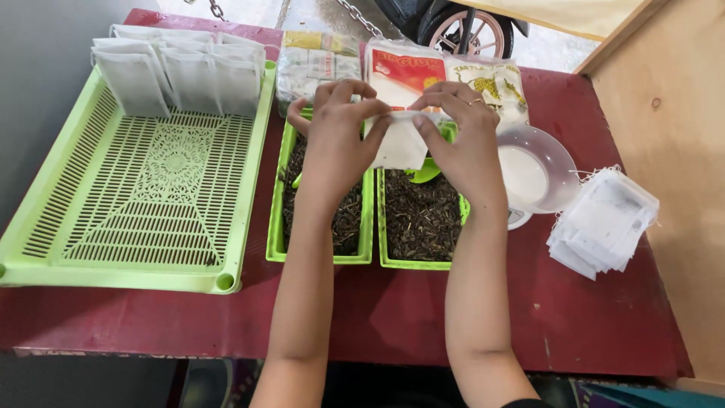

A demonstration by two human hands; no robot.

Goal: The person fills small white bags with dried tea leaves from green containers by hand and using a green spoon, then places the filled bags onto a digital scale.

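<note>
Both hands are up over the twin green trays, and between them hangs a small white filter bag (402, 143), soft, flat and roughly square, its top edge stretched level. The left hand (337, 140) pinches the bag's top left corner, fingers together on the fabric; the right hand (462, 136), a ring on one finger, clamps the top right corner the same way. The bag hangs right above the seam between the two narrow green trays, the left one (276, 227) and the right one (408, 263), which sit touching side by side, both filled with dark loose tea leaves. A green scoop (424, 172) lies in the right tray, just under the bag. Left of these trays sits a big slatted green basket tray (143, 227), its floor mostly open, with a row of filled white bags (181, 72) leaning along its far wall. Right of the trays there's a clear bowl (538, 170), then a loose heap of empty white bags (604, 223) near the red table's (393, 317) right edge. Behind the trays lie printed packets (404, 72). In front of them, bare red tabletop runs to the near edge.
</note>
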